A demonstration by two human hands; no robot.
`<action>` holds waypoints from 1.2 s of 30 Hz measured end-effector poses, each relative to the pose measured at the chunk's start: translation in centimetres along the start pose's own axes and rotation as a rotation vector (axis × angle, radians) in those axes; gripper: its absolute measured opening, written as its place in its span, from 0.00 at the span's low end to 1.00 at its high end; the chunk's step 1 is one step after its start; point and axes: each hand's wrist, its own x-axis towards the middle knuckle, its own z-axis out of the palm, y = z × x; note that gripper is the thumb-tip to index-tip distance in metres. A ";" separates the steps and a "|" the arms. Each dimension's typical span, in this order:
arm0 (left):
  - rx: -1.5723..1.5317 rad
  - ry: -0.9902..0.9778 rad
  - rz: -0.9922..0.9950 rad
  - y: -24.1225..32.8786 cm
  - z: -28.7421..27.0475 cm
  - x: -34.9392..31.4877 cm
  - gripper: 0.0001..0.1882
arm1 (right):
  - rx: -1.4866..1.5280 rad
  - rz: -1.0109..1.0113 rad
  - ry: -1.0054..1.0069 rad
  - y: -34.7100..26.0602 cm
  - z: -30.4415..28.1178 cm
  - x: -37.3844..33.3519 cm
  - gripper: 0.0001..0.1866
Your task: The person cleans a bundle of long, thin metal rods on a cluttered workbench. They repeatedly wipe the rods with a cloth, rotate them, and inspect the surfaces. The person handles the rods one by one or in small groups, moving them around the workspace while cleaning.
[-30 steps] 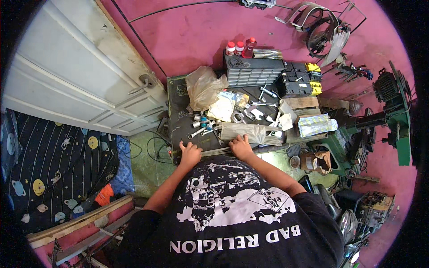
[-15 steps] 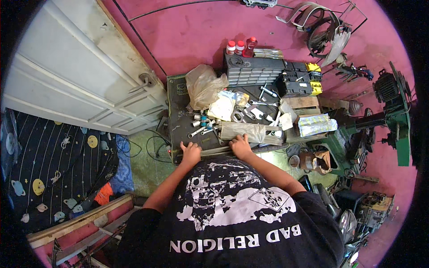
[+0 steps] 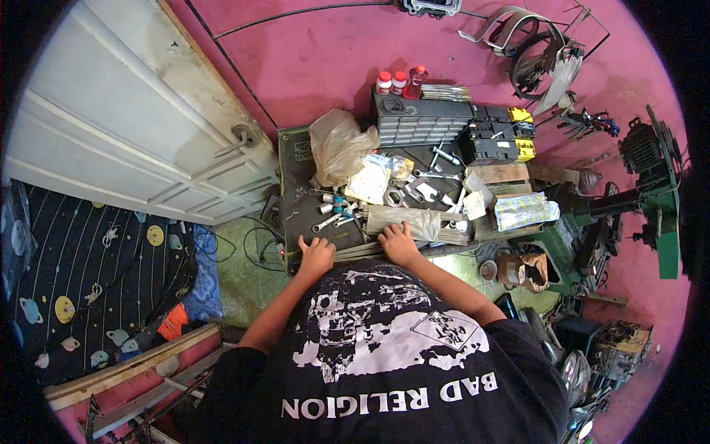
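Note:
My left hand (image 3: pixel 316 256) rests on the front edge of the dark workbench (image 3: pixel 299 211), thumb out to the side and fingers apart, holding nothing. To its right, my right hand (image 3: pixel 398 243) lies on the same edge with its fingers apart. Its fingertips are at the near side of a bundle of thin rods (image 3: pixel 455 231) partly covered by clear plastic. Beyond my left hand lie a combination wrench (image 3: pixel 325 221) and several sockets (image 3: pixel 326 197). A large ring-shaped wrench end (image 3: pixel 394 195) sits behind the bundle, beside a pale cloth or paper (image 3: pixel 367 182).
A crumpled plastic bag (image 3: pixel 336 148) stands at the back left, beside a small-drawer cabinet (image 3: pixel 421 129). Black and yellow cases (image 3: pixel 492 140) are to its right. The white door (image 3: pixel 140 126) stands left of the bench; a green machine (image 3: pixel 658 214) is far right.
The view has shifted very slightly. Both hands stay at the bench edge, and nothing on the bench has visibly moved.

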 end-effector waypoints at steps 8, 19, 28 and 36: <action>-0.116 -0.003 -0.015 0.5 -3.6 0.3 0.07 | 0.173 0.070 -0.029 2.5 -5.3 0.5 0.09; -0.601 0.221 -0.079 0.8 -7.7 2.4 0.07 | 1.207 -0.183 0.194 1.1 -23.6 2.6 0.10; -0.610 0.314 -0.041 3.5 -10.8 2.7 0.07 | 1.000 -0.208 0.471 -3.6 -26.2 4.2 0.08; -0.654 0.326 -0.055 2.7 -9.6 2.7 0.09 | 0.940 -0.246 0.407 -4.7 -24.6 4.6 0.09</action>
